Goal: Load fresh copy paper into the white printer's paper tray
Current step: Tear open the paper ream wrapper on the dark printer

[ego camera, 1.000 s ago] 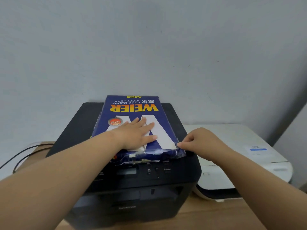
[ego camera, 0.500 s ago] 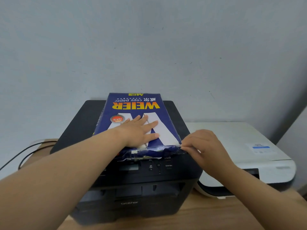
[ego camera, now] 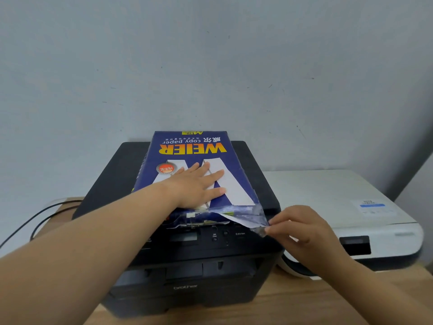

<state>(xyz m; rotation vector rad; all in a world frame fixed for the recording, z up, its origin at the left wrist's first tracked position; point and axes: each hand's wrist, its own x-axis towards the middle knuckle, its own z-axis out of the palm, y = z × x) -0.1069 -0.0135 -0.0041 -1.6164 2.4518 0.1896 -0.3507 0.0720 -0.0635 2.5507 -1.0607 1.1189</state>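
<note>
Pinching the torn wrapper corner (ego camera: 259, 220) at lower right of centre, the right hand (ego camera: 302, 228) holds it out. The left hand (ego camera: 199, 184), spread flat, presses the paper ream (ego camera: 189, 146) atop the black printer (ego camera: 187, 266); white sheets show inside the wrapper. The white printer (ego camera: 328, 200) sits at right.

Access around the two printers, crowded on the left, open on the right

Black printer (ego camera: 187, 254) fills desk (ego camera: 304, 301) centre; paper ream (ego camera: 194, 146) covers most of its lid, left hand (ego camera: 199, 186) flat on it. Right hand (ego camera: 302, 228) pinches torn wrapper (ego camera: 253, 216) over the narrow gap beside white printer (ego camera: 339, 207), blocking it. White printer's lid bare, open above. Bare desk strip in front right. Cables (ego camera: 46, 212) loop at left rear. Wall (ego camera: 210, 66) close behind both.
</note>
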